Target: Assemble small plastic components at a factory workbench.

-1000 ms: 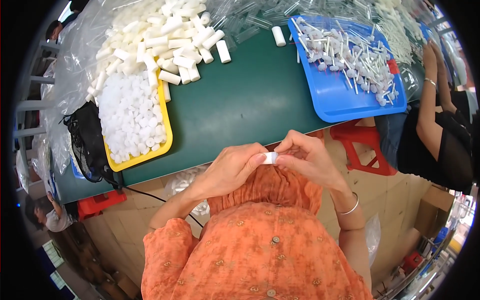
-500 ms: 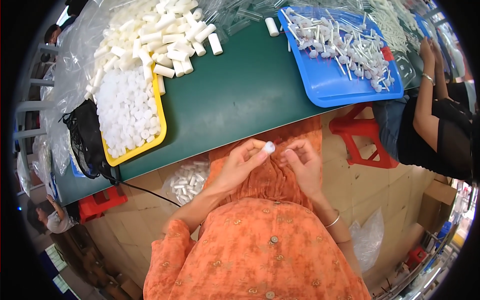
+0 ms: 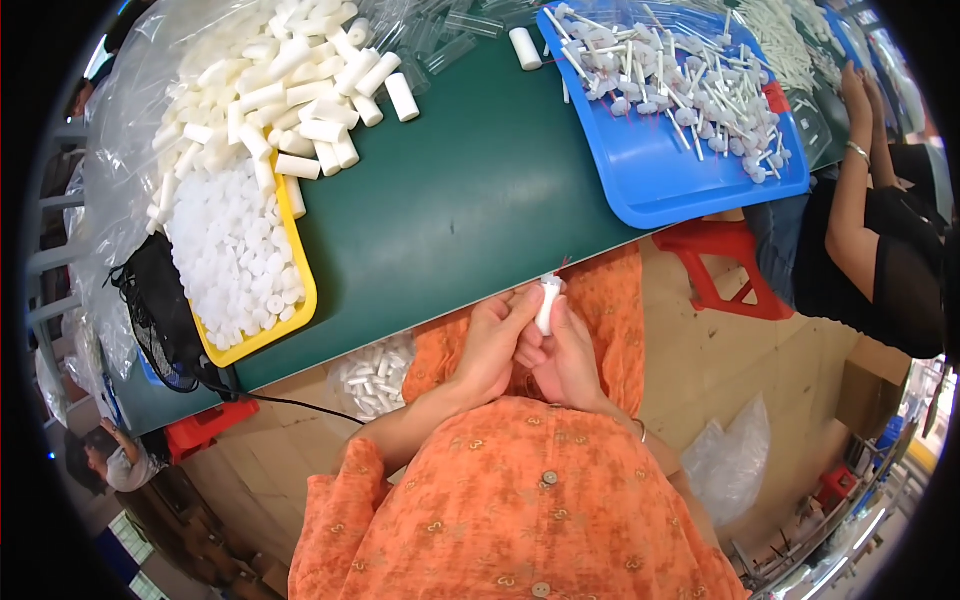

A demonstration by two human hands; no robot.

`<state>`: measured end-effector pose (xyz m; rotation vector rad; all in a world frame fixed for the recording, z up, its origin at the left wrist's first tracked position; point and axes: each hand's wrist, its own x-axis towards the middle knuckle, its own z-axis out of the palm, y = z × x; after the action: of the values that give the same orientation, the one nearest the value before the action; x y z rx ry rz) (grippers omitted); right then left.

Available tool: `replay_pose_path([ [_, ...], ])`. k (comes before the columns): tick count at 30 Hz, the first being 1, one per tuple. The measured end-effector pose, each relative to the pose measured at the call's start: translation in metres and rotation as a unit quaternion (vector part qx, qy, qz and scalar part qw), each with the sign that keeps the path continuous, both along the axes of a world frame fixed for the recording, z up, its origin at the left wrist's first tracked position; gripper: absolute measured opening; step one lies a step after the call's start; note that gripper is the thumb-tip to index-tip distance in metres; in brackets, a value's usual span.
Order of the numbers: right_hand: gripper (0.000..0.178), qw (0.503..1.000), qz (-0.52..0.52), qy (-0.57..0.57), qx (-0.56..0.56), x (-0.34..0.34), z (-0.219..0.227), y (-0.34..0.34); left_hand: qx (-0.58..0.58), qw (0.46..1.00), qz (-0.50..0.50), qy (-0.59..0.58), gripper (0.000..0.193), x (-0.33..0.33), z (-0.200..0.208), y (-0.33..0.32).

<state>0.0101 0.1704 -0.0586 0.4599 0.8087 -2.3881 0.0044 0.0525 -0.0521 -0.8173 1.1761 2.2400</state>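
Observation:
Just off the table's near edge, both my hands meet around a small white cylindrical piece (image 3: 545, 316). It has a translucent white cap at its upper end, and thin red strands poke out past the cap. My left hand (image 3: 497, 335) pinches the piece near the cap with thumb and fingers. From the other side, my right hand (image 3: 566, 362) closes around its lower part, hiding some of it. On the green table (image 3: 450, 190), a yellow tray (image 3: 308, 270) is heaped with small white caps (image 3: 240, 250). Thick white cylinders (image 3: 300, 95) lie piled behind and beside it.
A blue tray (image 3: 640, 190) at the right holds many white stick-and-cap pieces. Clear plastic tubes (image 3: 450, 55) lie at the back. A black mesh pouch (image 3: 150, 295) with a cord sits left. Below are a bag of white pieces (image 3: 375, 380), a red stool (image 3: 715, 270) and a seated co-worker (image 3: 865, 230).
My hands, apart before, have come together. The left held a small white capped piece; now both grip a white cylindrical piece with the cap at its top. The view has shifted slightly.

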Motion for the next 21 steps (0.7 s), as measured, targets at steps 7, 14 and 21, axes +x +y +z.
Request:
replay_pose_path([
  [7, 0.033, 0.991, 0.000, -0.072, -0.116, -0.020, 0.016, 0.008, 0.064, 0.998, -0.027, -0.004, 0.033, -0.015, 0.011, -0.003],
  [14, 0.031, 0.984, 0.135, -0.092, -0.066, -0.033, 0.016, 0.034, 0.099, 0.994, 0.020, 0.038, 0.029, -0.013, 0.006, 0.002],
  [21, 0.037, 0.973, 0.126, -0.123, -0.150, -0.034, 0.008, 0.034, 0.133, 0.990, 0.023, 0.039, 0.029, -0.015, 0.006, 0.001],
])
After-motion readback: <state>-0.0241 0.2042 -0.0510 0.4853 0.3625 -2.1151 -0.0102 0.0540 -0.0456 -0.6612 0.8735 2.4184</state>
